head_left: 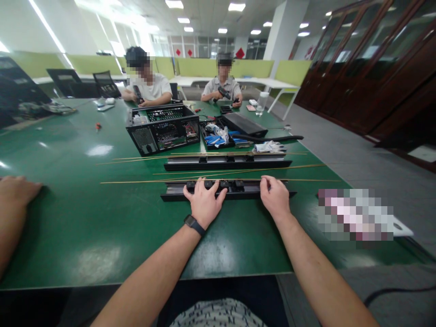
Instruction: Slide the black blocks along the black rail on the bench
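Observation:
A long black channel-shaped rail (245, 195) lies across the table in front of me, with several small black blocks (239, 185) along its inside. My left hand (206, 202), wearing a dark watch (194, 224) on the wrist, rests on the rail and blocks with its fingers spread. Toward the rail's right end, my right hand (275, 197) is closed, thumb and fingers together; what they pinch, if anything, cannot be made out. A thin brass-coloured rod (136, 182) runs along the rail's far edge and passes by both hands.
Beyond lie a second black rail (221, 165), more thin rods, an open computer case (163, 128), gloves (270, 146) and a flat black box (243, 123). Another person's hand (17, 193) rests at left. Two people sit across the green table (85, 218). A blurred-out object (357, 215) lies right.

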`<state>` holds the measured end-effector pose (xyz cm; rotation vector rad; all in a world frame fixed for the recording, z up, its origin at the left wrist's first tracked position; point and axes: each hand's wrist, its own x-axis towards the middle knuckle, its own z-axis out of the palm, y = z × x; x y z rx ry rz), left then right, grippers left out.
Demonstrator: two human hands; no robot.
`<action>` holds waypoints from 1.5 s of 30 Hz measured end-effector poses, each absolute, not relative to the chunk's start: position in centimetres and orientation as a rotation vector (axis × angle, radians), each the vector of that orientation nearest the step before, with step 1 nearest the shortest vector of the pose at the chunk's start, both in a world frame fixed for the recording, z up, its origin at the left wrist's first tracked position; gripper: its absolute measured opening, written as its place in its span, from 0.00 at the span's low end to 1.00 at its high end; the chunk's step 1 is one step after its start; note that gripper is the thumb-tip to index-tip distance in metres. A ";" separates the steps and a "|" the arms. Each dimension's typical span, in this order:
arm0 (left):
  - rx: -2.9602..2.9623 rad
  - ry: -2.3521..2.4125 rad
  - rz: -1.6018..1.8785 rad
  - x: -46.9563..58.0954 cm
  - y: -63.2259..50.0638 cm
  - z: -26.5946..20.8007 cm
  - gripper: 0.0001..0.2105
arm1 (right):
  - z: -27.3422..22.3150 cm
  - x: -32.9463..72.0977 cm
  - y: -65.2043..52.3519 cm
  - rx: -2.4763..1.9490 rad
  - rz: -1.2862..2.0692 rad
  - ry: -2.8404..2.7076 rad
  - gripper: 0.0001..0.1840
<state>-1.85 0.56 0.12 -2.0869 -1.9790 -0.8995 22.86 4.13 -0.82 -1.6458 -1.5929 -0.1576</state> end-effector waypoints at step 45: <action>-2.105 -2.025 -0.866 -1.6 0.7 0.5 0.19 | 0.3 20.6 3.1 -1.448 -0.050 -1.718 0.19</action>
